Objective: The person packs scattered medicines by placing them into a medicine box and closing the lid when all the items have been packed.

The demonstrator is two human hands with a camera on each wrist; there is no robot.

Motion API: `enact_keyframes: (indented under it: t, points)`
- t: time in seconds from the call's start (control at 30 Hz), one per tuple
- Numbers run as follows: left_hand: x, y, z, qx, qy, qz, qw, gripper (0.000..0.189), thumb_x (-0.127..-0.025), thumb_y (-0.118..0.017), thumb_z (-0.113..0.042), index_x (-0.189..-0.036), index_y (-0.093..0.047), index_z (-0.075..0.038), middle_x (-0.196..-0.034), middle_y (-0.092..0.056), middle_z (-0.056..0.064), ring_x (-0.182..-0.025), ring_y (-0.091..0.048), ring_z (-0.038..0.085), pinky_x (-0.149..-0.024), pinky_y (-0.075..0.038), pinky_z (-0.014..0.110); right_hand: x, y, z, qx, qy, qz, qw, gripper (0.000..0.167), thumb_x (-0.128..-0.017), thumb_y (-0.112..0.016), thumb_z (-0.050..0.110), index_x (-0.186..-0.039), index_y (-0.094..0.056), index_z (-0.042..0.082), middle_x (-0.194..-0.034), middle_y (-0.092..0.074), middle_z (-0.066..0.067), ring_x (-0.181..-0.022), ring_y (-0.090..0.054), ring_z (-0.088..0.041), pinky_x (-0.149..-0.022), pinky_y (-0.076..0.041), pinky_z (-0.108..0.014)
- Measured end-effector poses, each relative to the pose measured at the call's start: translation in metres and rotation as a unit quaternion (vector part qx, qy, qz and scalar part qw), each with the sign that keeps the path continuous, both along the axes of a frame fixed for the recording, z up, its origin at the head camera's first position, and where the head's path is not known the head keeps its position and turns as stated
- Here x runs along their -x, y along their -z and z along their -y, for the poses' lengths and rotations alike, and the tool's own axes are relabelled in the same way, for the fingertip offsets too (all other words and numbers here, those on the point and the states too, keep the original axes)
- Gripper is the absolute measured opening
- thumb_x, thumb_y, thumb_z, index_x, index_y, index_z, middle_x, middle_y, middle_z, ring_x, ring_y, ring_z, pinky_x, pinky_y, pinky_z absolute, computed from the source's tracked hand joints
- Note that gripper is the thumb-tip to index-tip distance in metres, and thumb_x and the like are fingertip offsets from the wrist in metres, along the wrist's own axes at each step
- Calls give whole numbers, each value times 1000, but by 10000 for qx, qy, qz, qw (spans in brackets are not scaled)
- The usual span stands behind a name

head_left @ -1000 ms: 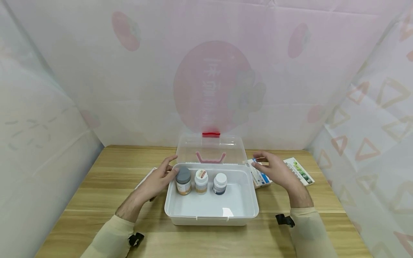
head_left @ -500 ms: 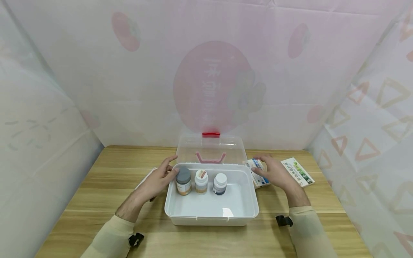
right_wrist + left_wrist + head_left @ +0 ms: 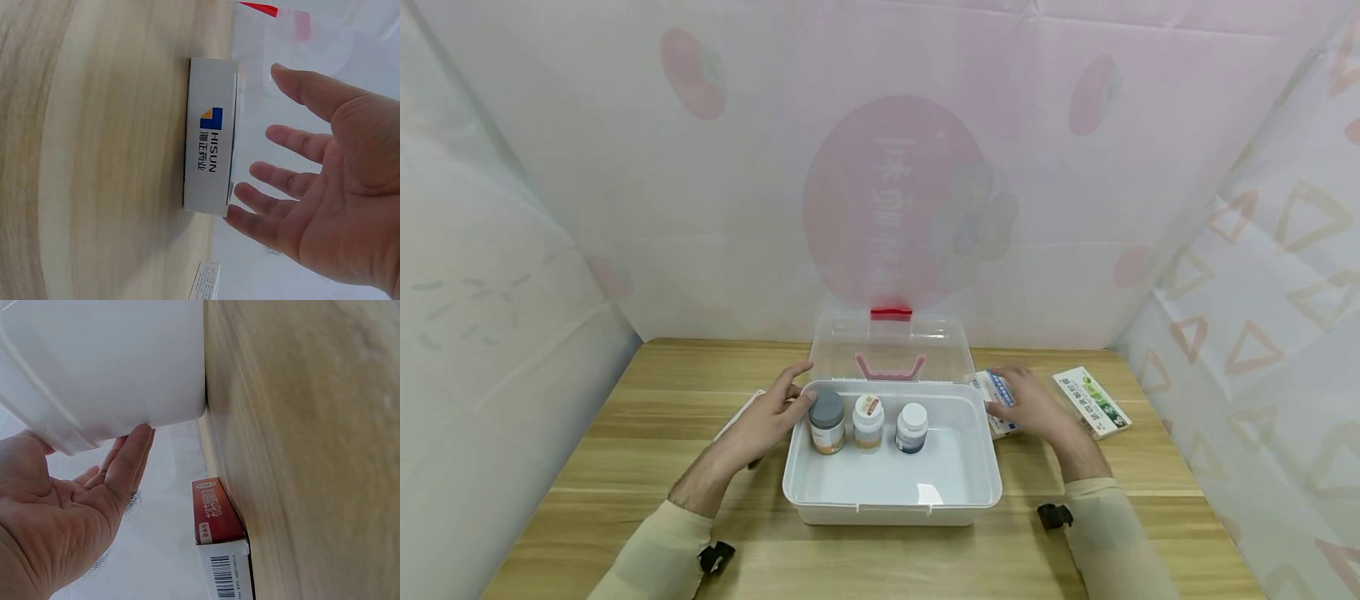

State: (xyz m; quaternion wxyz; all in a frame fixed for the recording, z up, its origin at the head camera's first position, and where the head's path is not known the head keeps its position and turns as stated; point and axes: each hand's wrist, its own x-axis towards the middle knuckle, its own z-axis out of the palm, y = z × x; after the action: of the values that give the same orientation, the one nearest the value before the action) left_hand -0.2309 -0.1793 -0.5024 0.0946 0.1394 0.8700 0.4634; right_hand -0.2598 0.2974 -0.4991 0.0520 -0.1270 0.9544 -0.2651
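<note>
A white storage box [image 3: 880, 487] stands on the table with its clear lid [image 3: 838, 346] swung back. Inside, along its left half, stand a grey-capped bottle [image 3: 827, 421] and two white pill bottles, one with a red-marked cap [image 3: 868, 423], the other plain-capped [image 3: 912, 427]. My left hand [image 3: 767, 421] touches the box's left side, thumb at the rim and fingers extended along the outer wall. Over a white and blue medicine box [image 3: 209, 137], to the right of the storage box, hovers my right hand [image 3: 1037, 408], fingers spread and slightly bent, little fingertip close to the carton's edge.
A white and green medicine box [image 3: 1092, 402] lies farther right on the wooden table [image 3: 662, 450]. Left of the storage box is a red and white medicine box [image 3: 215, 512], mostly hidden behind my left hand in the head view. Printed cloth walls enclose the table.
My right hand has moved slightly left and down toward the white and blue medicine box, uncovering more of the white and green one. My left hand and the storage box stay put.
</note>
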Motion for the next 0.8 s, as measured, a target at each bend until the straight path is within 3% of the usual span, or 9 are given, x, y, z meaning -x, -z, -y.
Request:
enact_keyframes:
  t: [0.33,0.8]
  points:
    - [0,1,0,42,8,-40,10000,70,-126,-53,-48,-185,-30,-20,-158,-71,28,-148,-72,49,-123,-60,69,-1,6,1,-155,81,449,9988,82,-108,-84,20,-172,-45,-13,-177,-36,-49,-159,-49,-70,-132,-45,-79]
    - [0,1,0,45,12,-55,10000,69,-126,-53,-47,-185,-31,-19,-157,-71,28,-148,-72,49,-124,-59,70,0,5,4,-353,219,608,9973,85,-106,-85,22,-171,-44,-15,-176,-39,-48,-158,-52,-67,-134,-46,-75]
